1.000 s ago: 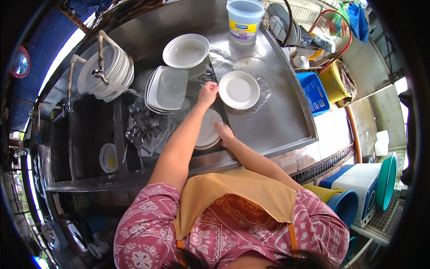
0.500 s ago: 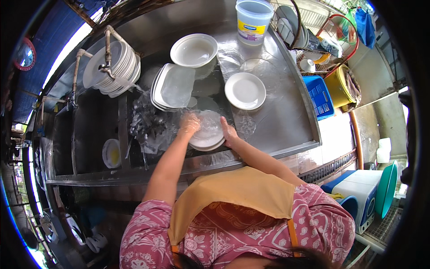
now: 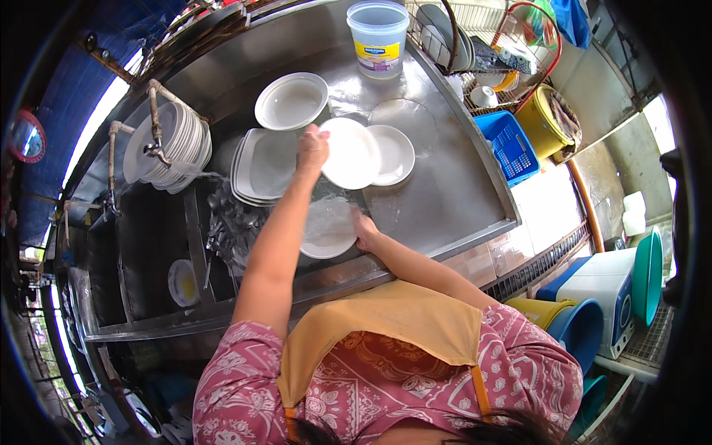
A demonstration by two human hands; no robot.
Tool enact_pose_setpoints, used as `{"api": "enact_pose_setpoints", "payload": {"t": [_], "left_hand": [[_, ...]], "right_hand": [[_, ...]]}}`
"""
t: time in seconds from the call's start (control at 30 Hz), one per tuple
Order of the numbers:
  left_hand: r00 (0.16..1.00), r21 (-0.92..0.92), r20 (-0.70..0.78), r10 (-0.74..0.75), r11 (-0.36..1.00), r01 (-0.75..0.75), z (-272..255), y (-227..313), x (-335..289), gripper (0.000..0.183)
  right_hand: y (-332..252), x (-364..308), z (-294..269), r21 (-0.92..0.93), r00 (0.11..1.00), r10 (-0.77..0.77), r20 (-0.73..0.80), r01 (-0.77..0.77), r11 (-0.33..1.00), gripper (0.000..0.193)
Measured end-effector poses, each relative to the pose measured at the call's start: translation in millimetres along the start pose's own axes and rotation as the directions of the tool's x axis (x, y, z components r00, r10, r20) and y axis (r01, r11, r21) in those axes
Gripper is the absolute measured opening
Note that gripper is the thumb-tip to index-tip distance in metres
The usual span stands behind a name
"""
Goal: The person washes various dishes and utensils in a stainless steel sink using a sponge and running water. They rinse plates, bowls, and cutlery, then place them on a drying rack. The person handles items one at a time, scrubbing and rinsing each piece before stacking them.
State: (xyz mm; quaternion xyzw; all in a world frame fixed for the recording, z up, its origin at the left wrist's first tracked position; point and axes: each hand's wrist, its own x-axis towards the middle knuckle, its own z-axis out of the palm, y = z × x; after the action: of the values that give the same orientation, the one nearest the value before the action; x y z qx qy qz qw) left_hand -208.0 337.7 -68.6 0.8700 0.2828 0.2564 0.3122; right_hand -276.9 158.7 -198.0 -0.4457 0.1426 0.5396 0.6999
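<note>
- Leaning at upper left: plate stack [image 3: 183, 142] beside running tap [image 3: 157, 150]
- Cutlery heap [image 3: 222, 231], left of centre
- Left hand [image 3: 312, 154], frame centre: fingers clamped on left rim of white plate [image 3: 351, 153], which partly covers second plate [image 3: 397, 156], contact unclear
- Right hand [image 3: 366, 232], just below centre: fingertips at right edge of lower plate [image 3: 326, 237], can't tell if gripping
- Second plate lies on steel counter [image 3: 454, 196], right of centre
</note>
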Motion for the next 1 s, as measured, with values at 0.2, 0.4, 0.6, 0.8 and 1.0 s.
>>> {"api": "enact_pose_setpoints", "payload": {"t": [0.2,0.4,0.6,0.8,1.0], "left_hand": [[0.986,-0.114,0.164,-0.010,0.993,0.029,57,-18,-27,0.025],[0.968,0.625,0.250,-0.007,0.765,-0.155,-6,-72,-149,0.047],[0.941,0.508,0.335,0.052,0.831,-0.227,2,-108,-177,0.048],[0.814,0.335,0.457,-0.359,0.917,0.217,-63,-103,-100,0.042],[0.969,0.293,0.248,-0.015,0.954,-0.060,-95,59,-41,0.044]], "right_hand": [[-14,-12,-6,-0.255,0.985,0.047,-0.164,-0.088,0.963,0.059],[-12,-9,-4,-0.081,0.986,-0.008,-0.168,-0.005,0.997,0.059],[-12,-15,9,0.018,1.000,0.006,0.002,-0.006,1.000,0.056],[-17,-13,24,0.010,0.972,0.172,-0.162,-0.173,0.985,0.051],[-3,8,22,-0.995,0.971,-0.217,-0.101,-0.097,0.030,0.047]]}}
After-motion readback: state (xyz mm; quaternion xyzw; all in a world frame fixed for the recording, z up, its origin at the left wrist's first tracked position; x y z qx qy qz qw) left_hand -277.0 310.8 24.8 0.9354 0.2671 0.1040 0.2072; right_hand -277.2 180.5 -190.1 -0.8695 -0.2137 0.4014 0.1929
